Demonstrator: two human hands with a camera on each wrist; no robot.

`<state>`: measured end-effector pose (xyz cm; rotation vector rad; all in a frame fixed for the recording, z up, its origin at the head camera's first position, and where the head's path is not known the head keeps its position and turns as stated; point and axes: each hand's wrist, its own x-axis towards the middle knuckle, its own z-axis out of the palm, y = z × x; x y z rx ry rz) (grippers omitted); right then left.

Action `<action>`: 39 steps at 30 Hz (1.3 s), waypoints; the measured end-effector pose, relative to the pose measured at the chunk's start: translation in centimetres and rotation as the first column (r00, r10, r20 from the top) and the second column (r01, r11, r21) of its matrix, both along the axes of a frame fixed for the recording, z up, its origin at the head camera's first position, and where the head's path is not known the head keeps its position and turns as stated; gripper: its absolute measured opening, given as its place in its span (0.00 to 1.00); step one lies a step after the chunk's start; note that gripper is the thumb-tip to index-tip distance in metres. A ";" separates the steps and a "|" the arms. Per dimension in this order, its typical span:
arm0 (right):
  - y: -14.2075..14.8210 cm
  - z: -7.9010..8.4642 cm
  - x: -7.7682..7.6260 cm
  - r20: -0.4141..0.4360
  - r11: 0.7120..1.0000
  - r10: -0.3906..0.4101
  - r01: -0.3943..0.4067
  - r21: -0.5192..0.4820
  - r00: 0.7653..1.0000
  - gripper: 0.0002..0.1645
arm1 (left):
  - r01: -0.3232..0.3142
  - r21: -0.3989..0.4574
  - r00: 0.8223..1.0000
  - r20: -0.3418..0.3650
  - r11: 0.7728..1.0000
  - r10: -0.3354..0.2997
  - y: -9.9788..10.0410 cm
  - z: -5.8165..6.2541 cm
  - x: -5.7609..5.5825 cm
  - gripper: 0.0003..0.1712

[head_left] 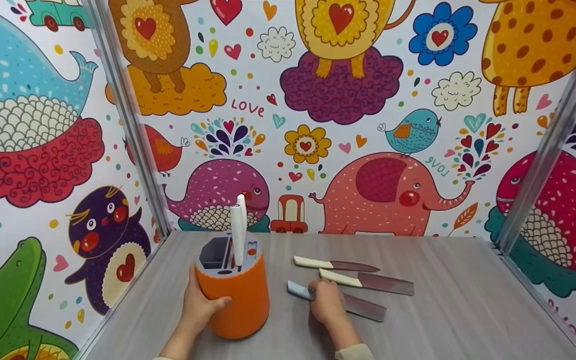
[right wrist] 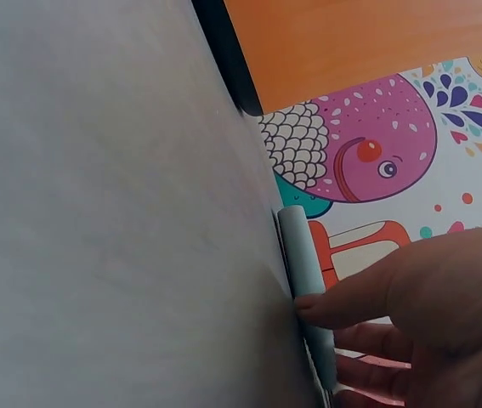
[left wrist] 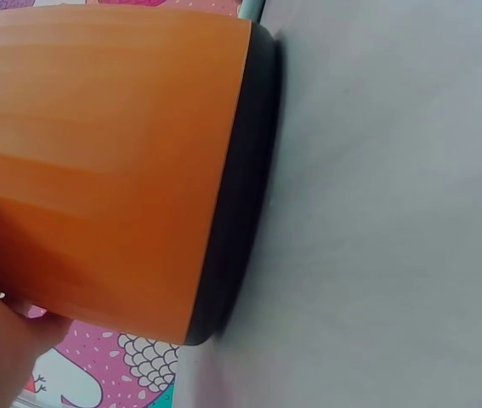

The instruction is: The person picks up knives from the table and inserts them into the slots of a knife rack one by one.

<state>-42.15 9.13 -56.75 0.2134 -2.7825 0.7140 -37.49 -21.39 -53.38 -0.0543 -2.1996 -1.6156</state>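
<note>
An orange knife holder [head_left: 240, 307] with a grey slotted top stands upright on the table, left of centre. My left hand [head_left: 199, 305] grips its side, thumb across the front and fingers round the far left. Two white handles [head_left: 238, 232] stick up from its slots. To the right, my right hand [head_left: 328, 303] pinches the pale blue handle [right wrist: 304, 263] of a cleaver [head_left: 366, 308] that lies flat, blade pointing right. Part of that handle is hidden under the fingers. Just beyond lie a cream-handled cleaver [head_left: 388, 283] and a pointed kitchen knife [head_left: 354, 266], side by side.
The grey wood-grain table [head_left: 448, 320] ends at a back wall [head_left: 268, 135] printed with cartoon animals. Printed panels also stand at left and right, with metal posts [head_left: 543, 130] at the corners.
</note>
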 end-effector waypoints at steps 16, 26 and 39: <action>0.3 0.7 0.2 -0.003 0.997 0.082 -0.082 0.014 0.997 0.14 | 0.003 0.025 1.000 -0.015 1.000 -0.003 -0.1 -0.2 0.1 0.61; 1.4 5.2 1.0 -0.006 0.967 0.204 -0.202 -0.158 0.979 0.12 | 0.011 0.034 0.999 -0.031 0.999 -0.010 0.0 -0.4 0.0 0.58; 3.3 9.8 2.6 0.044 0.818 0.324 -0.257 -0.515 0.945 0.15 | 0.004 0.023 1.000 -0.025 1.000 -0.004 0.2 -0.4 -0.1 0.61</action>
